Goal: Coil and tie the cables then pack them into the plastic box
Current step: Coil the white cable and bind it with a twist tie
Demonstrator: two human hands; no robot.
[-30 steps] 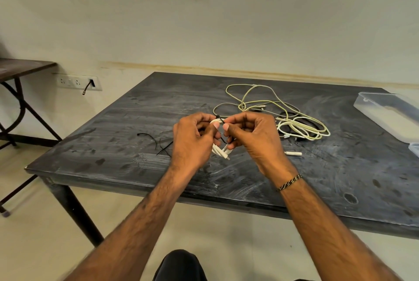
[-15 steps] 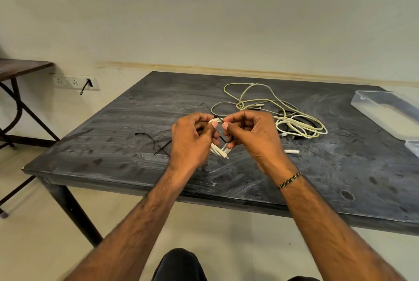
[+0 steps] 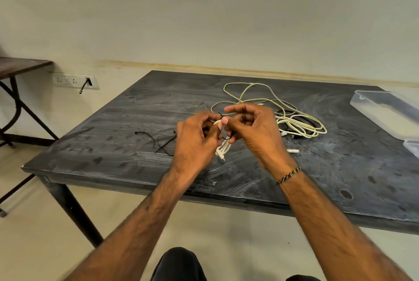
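A small coiled white cable (image 3: pixel 223 148) hangs between my two hands above the dark table (image 3: pixel 127 122). My left hand (image 3: pixel 196 142) grips the coil, thumb on top. My right hand (image 3: pixel 251 131) pinches a thin black tie (image 3: pixel 226 138) that runs round the coil, with its fingers curled. Behind my right hand lies a loose tangle of cream cables (image 3: pixel 292 122) with a black cable under it. The clear plastic box (image 3: pixel 385 115) stands at the table's right edge.
Loose black ties (image 3: pixel 158 142) lie on the table left of my hands. A white connector (image 3: pixel 292 151) lies by my right wrist. A second clear plastic piece (image 3: pixel 412 147) shows at the right edge. A side table (image 3: pixel 20 67) and wall sockets (image 3: pixel 74 81) are on the left.
My right hand has turned and lifted slightly, its fingers spreading while working the black tie. My left hand keeps its hold on the coil.
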